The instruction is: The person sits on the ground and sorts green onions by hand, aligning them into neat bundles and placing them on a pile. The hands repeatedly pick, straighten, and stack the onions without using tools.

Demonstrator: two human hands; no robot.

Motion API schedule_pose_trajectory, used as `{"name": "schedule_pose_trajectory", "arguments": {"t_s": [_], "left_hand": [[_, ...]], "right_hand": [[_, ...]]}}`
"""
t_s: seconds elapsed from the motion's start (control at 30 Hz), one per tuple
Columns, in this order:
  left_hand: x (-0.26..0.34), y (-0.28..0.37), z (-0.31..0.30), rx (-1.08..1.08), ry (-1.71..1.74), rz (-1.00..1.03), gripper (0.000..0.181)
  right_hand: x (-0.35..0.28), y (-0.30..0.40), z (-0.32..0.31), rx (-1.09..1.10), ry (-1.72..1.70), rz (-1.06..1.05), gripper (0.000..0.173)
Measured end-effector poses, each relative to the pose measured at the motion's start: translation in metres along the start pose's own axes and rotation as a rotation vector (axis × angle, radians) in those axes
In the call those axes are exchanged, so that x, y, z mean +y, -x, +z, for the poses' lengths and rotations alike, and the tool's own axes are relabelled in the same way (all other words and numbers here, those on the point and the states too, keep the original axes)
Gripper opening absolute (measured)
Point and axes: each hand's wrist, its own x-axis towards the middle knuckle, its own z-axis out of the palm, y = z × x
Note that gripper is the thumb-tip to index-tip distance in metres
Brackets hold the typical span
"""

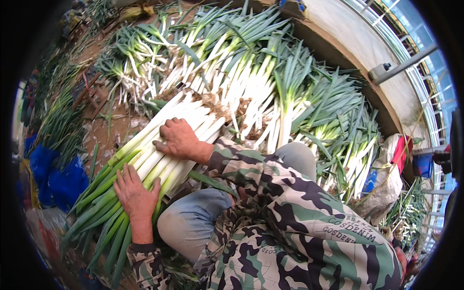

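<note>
A thick bundle of large green onions (148, 165) slants before me, white shafts towards the upper right and green leaves towards the lower left. My right hand (179, 139) lies across the white shafts, its fingers curled over them and its thumb apart. Lower down, my left hand (136, 194) rests on top of the stalks where white turns to green, fingers spread and thumb out to the right. The underside of the bundle is hidden. My bent knee in worn jeans (194, 221) is just right of the leaves.
A long heap of green onions (250, 79), some with soil on their roots, curves along a low wall (337, 40). Blue plastic sheeting (58, 177) lies at the left by more onion leaves (58, 127). A pale woven sack (384, 181) stands at the right, below a metal pipe (406, 64).
</note>
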Motion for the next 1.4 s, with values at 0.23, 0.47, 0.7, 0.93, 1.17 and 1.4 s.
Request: {"name": "schedule_pose_trajectory", "arguments": {"t_s": [0.23, 0.47, 0.7, 0.93, 1.17, 1.4], "left_hand": [[0.008, -0.003, 0.001, -0.058, -0.077, -0.034, 0.102], [0.01, -0.003, 0.003, -0.029, -0.106, -0.011, 0.098], [0.004, 0.0, 0.017, 0.049, -0.15, 0.025, 0.097], [0.013, -0.005, 0.023, 0.014, -0.119, 0.032, 0.097], [0.001, 0.0, 0.02, 0.038, -0.171, 0.051, 0.096], [0.001, -0.002, 0.025, 0.045, -0.186, 0.064, 0.095]], "right_hand": [[0.017, 0.002, 0.012, 0.036, -0.129, -0.008, 0.047], [0.098, -0.019, -0.085, -0.251, -0.017, 0.023, 0.047], [0.248, 0.062, -0.229, 0.013, 0.051, 0.662, 0.053], [0.346, 0.366, -0.21, -0.034, 0.162, 1.269, 0.073], [0.292, 0.372, -0.156, -0.054, 0.157, 1.262, 0.072], [0.318, 0.363, -0.159, 0.145, 0.015, 1.304, 0.051]]}}
